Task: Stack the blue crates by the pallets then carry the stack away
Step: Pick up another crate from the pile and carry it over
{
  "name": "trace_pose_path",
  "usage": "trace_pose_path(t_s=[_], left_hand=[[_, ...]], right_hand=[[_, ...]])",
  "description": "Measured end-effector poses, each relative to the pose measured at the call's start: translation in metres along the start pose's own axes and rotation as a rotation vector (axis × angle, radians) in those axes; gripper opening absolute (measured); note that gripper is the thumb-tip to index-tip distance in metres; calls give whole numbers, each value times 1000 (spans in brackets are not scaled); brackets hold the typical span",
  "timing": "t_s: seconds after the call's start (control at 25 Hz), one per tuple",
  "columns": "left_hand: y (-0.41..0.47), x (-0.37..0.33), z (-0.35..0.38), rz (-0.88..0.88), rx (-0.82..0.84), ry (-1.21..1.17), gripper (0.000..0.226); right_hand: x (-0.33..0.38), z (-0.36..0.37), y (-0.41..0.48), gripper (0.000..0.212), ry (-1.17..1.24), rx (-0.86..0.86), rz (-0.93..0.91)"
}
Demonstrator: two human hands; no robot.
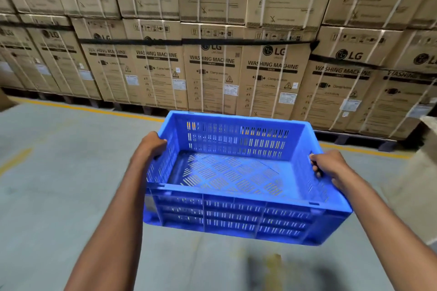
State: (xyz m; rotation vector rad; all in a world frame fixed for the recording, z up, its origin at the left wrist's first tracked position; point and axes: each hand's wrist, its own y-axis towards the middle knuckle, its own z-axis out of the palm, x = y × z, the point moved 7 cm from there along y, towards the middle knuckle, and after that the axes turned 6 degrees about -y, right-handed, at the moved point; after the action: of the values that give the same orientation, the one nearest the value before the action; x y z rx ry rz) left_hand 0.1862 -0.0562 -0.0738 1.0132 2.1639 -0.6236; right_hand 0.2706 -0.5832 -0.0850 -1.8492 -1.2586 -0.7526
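Holding the blue crate [236,179] level is the main thing now, so both hands should lift evenly and set it down square on the next crate, which is not in sight. The left hand [151,146] has a tight grip on the left rim, and the right hand [331,168] is closed on the right rim. It hangs above the grey floor [59,184], near the stacked cardboard boxes [212,66], with nothing inside it.

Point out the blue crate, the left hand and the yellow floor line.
blue crate [233,173], head view, on its slotted floor.
left hand [151,145], head view, back of the hand.
yellow floor line [89,109], head view, left stretch before the pallets.
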Motion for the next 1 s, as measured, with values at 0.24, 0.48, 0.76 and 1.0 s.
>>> trace_pose_path(t_s=[0.24, 0.48, 0.76, 1.0], left_hand=[[5, -42, 65, -27, -63, -18, 16], [12, -71, 113, -51, -116, -21, 23], [49, -88, 104, -20, -125, -98, 25], [79, -104, 94, 2, -113, -119, 26]], right_hand=[[-8, -41, 78, 25, -6, 28, -31], [11, -78, 148, 28, -29, 34, -71], [38, -67, 167, 28, -2, -16, -110], [54, -57, 177, 25, 22, -29, -75]])
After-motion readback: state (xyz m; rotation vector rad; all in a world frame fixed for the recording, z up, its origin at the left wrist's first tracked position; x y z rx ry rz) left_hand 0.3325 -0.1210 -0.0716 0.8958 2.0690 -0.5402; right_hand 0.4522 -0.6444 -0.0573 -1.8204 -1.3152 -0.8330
